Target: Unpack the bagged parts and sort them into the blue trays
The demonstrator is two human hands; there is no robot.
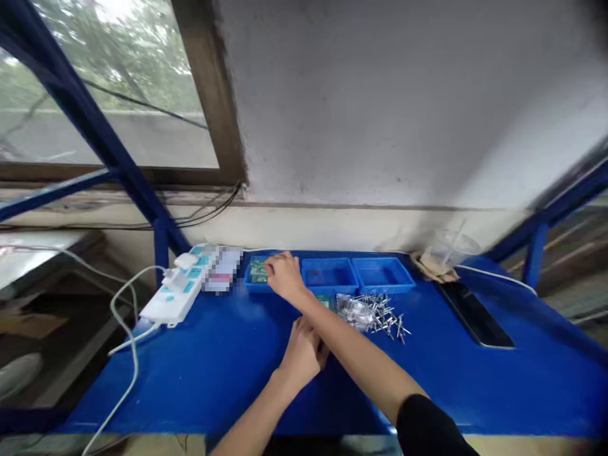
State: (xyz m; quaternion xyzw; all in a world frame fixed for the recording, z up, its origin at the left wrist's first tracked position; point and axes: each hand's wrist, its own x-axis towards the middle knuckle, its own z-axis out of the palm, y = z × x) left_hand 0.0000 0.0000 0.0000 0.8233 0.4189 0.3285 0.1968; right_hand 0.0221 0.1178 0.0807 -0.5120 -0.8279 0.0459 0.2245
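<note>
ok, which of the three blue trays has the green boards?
Leftmost tray: green boards lie in it, partly behind the right hand. None show in the middle tray or right tray.

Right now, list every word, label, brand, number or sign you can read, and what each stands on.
No text can be read.
Power strip: any markings too small and blurred.
Phone: screen pixelated, unreadable.
Green boards in the left blue tray: any print too small.
</note>
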